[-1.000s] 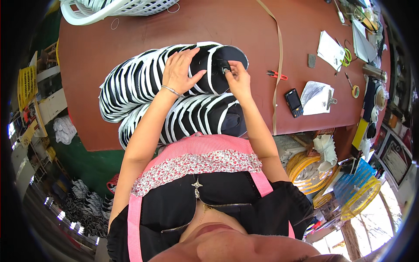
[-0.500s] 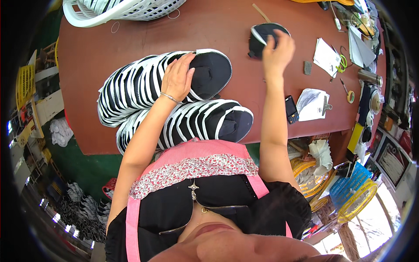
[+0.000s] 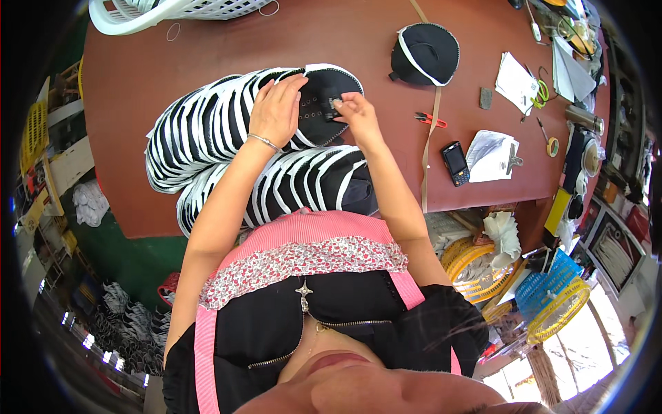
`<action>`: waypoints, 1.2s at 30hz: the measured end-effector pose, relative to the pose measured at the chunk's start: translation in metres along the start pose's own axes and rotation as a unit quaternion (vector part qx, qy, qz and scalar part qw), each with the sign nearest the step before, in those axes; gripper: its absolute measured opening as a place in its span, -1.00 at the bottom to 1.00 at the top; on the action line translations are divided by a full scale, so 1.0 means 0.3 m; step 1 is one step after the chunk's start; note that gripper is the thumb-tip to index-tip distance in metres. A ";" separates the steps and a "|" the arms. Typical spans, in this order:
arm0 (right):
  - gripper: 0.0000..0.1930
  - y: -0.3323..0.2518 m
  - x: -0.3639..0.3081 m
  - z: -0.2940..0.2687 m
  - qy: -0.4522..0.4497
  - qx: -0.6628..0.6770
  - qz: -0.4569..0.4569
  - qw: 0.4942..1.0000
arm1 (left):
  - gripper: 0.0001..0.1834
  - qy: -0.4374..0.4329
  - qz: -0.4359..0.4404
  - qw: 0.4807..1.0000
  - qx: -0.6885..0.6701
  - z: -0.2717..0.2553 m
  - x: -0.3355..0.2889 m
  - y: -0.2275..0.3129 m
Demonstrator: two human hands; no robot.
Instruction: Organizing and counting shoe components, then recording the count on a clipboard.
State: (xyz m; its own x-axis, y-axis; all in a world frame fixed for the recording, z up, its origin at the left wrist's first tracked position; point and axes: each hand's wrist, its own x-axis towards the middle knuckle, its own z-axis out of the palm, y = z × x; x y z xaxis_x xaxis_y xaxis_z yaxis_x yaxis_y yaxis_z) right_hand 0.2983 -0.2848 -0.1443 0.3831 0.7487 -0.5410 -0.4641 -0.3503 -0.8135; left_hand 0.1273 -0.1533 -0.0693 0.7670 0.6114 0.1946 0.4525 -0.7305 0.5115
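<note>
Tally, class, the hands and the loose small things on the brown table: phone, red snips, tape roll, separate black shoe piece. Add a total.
Hands: 2, left hand and right hand, both on the top black piece
Phone: 1
Red snips: 1
Tape roll: 1
Separate black piece: 1
Total: 6

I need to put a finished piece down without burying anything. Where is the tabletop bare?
Bare red tabletop lies between the white basket and the fanned stacks of black-and-white pieces, and again between those stacks and the single black piece. The right end is crowded: scissors, phone, papers, tape roll.
</note>
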 end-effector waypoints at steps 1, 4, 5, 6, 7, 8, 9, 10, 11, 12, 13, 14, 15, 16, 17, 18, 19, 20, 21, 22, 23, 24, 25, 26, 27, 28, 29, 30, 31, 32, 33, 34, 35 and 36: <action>-0.77 -0.001 -0.002 -0.029 0.008 0.043 0.009 0.999 | -0.67 0.003 -0.003 1.000 0.003 0.001 0.000 0.004; -0.79 0.000 0.003 -0.082 0.023 0.059 0.019 0.998 | -0.67 -0.002 -0.006 1.000 0.005 0.005 0.004 0.000; -0.79 0.004 0.002 -0.086 0.032 0.070 0.021 0.997 | -0.67 0.000 -0.003 1.000 0.001 0.000 0.002 -0.002; -0.78 0.010 -0.003 -0.088 0.037 0.076 0.019 0.996 | -0.67 0.002 0.000 1.000 -0.002 -0.006 0.000 -0.003; -0.78 0.006 -0.007 -0.089 0.035 0.075 0.020 0.996 | -0.67 0.002 -0.002 1.000 -0.001 -0.005 -0.002 -0.004; -0.79 0.002 -0.010 -0.090 0.035 0.082 0.026 0.996 | -0.67 0.003 0.000 1.000 -0.003 -0.003 -0.003 -0.006; -0.80 -0.001 -0.013 -0.088 0.036 0.089 0.032 0.995 | -0.66 0.003 0.002 1.000 -0.005 -0.003 -0.004 -0.007; -0.80 -0.002 -0.016 -0.086 0.035 0.089 0.033 0.995 | -0.66 0.004 0.001 1.000 -0.005 -0.003 -0.004 -0.006; -0.78 -0.002 -0.018 -0.082 0.041 0.079 0.031 0.996 | -0.66 0.006 0.001 1.000 -0.011 -0.005 -0.002 -0.004; -0.75 -0.001 -0.022 -0.076 0.047 0.070 0.029 0.996 | -0.66 0.009 0.002 1.000 -0.016 -0.008 0.000 -0.003; -0.75 -0.024 -0.039 -0.047 0.044 0.070 0.029 0.996 | -0.66 0.010 0.001 1.000 -0.015 -0.010 0.003 -0.009; -0.71 -0.064 -0.073 0.006 0.049 -0.010 -0.029 0.998 | -0.63 0.006 -0.022 0.998 -0.059 -0.014 0.001 -0.018; -0.64 -0.080 -0.090 0.045 0.053 -0.089 -0.087 0.991 | -0.61 0.003 -0.044 0.994 -0.103 -0.017 -0.002 -0.027; -0.55 -0.090 -0.078 0.070 0.033 -0.261 -0.295 0.919 | -0.61 0.001 -0.041 0.994 -0.104 -0.018 0.001 -0.029; -0.61 -0.111 -0.109 0.094 0.003 -0.331 -0.289 0.898 | -0.56 0.014 -0.040 0.993 -0.110 -0.018 0.006 -0.030; -0.67 -0.102 -0.116 0.115 -0.030 -0.369 -0.254 0.893 | -0.52 0.027 -0.038 0.992 -0.116 -0.020 0.008 -0.031; -0.71 -0.096 -0.113 0.130 -0.062 -0.406 -0.219 0.885 | -0.52 0.026 -0.034 0.992 -0.117 -0.017 0.013 -0.033; -0.71 -0.093 -0.107 0.143 -0.057 -0.406 -0.220 0.885 | -0.48 0.028 -0.024 0.992 -0.117 -0.015 0.013 -0.036; -0.74 -0.091 -0.102 0.153 -0.034 -0.398 -0.230 0.887 | -0.45 0.030 -0.013 0.992 -0.118 -0.011 0.015 -0.037; -0.74 -0.101 -0.101 0.167 -0.015 -0.390 -0.240 0.889 | -0.46 0.031 -0.010 0.993 -0.117 -0.014 0.010 -0.039; -0.74 -0.112 -0.111 0.168 -0.014 -0.389 -0.240 0.889 | -0.46 0.030 -0.009 0.993 -0.116 -0.014 0.007 -0.038; -0.67 -0.124 -0.131 0.163 -0.041 -0.403 -0.256 0.878 | -0.47 0.036 -0.012 0.992 -0.120 -0.014 0.004 -0.036; -0.58 -0.138 -0.147 0.162 -0.067 -0.416 -0.271 0.865 | -0.48 0.041 -0.015 0.991 -0.123 -0.019 0.003 -0.033; -0.49 -0.128 -0.144 0.152 -0.101 -0.383 -0.263 0.880 | -0.50 0.044 -0.013 0.992 -0.121 -0.025 0.004 -0.032; -0.49 -0.134 -0.134 0.138 -0.100 -0.382 -0.263 0.880 | -0.50 0.043 -0.013 0.992 -0.121 -0.027 0.002 -0.036; -0.49 -0.148 -0.111 0.104 -0.006 -0.412 -0.331 0.849 | -0.51 0.042 -0.009 0.992 -0.115 -0.021 0.005 -0.037; -0.48 -0.159 -0.083 0.070 0.085 -0.433 -0.394 0.806 | -0.51 0.040 -0.008 0.993 -0.107 -0.021 0.000 -0.041; -0.48 -0.196 -0.049 0.018 0.175 -0.502 -0.389 0.752 | -0.52 0.039 0.001 0.994 -0.103 -0.031 0.003 -0.038; -0.48 -0.237 -0.003 -0.047 0.262 -0.562 -0.379 0.687 | -0.53 0.038 0.010 0.995 -0.094 -0.038 0.000 -0.038; -0.49 -0.254 0.047 -0.121 0.301 -0.594 -0.365 0.650 | -0.54 0.040 0.012 0.995 -0.096 -0.036 -0.001 -0.042; -0.51 -0.266 0.098 -0.210 0.342 -0.625 -0.349 0.609 | -0.54 0.041 0.017 0.994 -0.100 -0.027 0.000 -0.047; -0.51 -0.277 0.142 -0.324 0.307 -0.631 -0.267 0.660 | -0.53 0.040 0.016 0.993 -0.107 -0.021 0.006 -0.046; -0.52 -0.289 0.180 -0.427 0.268 -0.631 -0.185 0.704 | -0.53 0.040 0.019 0.993 -0.108 -0.015 0.016 -0.045; -0.53 -0.306 0.208 -0.494 0.292 -0.636 -0.214 0.681 | -0.53 0.042 0.014 0.992 -0.120 -0.013 0.021 -0.043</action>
State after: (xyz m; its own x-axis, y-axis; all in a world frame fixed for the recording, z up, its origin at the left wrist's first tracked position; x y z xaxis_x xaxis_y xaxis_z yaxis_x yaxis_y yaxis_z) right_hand 0.4832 -0.2892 -0.1350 0.6909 0.7138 0.1147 0.7156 -0.6526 -0.2489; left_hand 0.1245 -0.1388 -0.0715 0.7326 0.6226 0.2751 0.3027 -0.6600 0.6876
